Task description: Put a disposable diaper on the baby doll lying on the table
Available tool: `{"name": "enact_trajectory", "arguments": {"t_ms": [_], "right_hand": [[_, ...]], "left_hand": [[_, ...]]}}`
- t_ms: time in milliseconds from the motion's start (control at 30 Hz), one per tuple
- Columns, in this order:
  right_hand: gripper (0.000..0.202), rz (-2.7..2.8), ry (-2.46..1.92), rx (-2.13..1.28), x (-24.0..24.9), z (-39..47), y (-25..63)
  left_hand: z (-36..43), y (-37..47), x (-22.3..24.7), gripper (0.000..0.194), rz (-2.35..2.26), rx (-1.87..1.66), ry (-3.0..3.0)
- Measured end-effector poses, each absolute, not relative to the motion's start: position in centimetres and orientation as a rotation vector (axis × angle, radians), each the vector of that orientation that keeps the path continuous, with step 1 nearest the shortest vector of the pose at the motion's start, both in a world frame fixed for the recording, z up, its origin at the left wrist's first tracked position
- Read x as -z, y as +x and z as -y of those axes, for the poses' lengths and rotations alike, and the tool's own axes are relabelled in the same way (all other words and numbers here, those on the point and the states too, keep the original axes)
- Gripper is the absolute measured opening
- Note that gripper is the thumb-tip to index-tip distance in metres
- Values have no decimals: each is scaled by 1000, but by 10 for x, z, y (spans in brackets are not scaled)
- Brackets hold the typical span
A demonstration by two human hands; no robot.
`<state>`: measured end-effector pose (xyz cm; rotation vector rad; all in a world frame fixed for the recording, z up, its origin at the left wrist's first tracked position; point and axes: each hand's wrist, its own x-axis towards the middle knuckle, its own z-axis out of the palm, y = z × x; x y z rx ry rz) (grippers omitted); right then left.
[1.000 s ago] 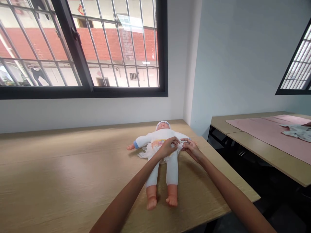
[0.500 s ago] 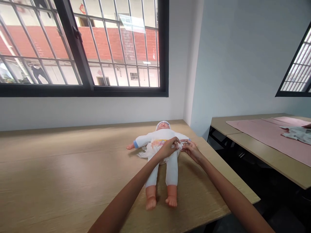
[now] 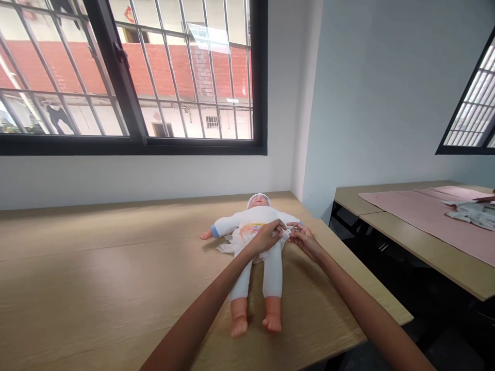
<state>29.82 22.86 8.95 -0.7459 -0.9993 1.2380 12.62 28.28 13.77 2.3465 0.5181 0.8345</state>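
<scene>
A baby doll (image 3: 273,281) in a white suit and cap lies on its back, feet toward me. Around its hips is a white diaper (image 3: 247,230) with a coloured print at the front; one side sticks out loose at the left. My left hand (image 3: 268,237) rests over the front of the diaper, fingers bent and closed at its right side. Close beside it, my right hand (image 3: 305,239) pinches the diaper's white side tab. The doll's right-hand arm is partly hidden behind my fingers.
The doll lies on a wooden table (image 3: 96,288) whose right edge runs close by. Beyond a gap stands another table with a pink cloth (image 3: 429,216), a crumpled white garment (image 3: 472,212) and part of another person's hand (image 3: 485,199). A barred window (image 3: 185,77) is behind.
Both my hands keep nearly the same place at the diaper's right side. The view has shifted very slightly. On the far table, the other person's hand and the garment have moved a little.
</scene>
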Motion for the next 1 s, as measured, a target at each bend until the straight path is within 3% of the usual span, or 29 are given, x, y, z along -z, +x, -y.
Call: {"name": "enact_trajectory", "arguments": {"t_ms": [1000], "right_hand": [[38,1034,-764,-1224,-89,-230,299]], "left_hand": [[-290,127,-134,17,-515,-825,2184]]}}
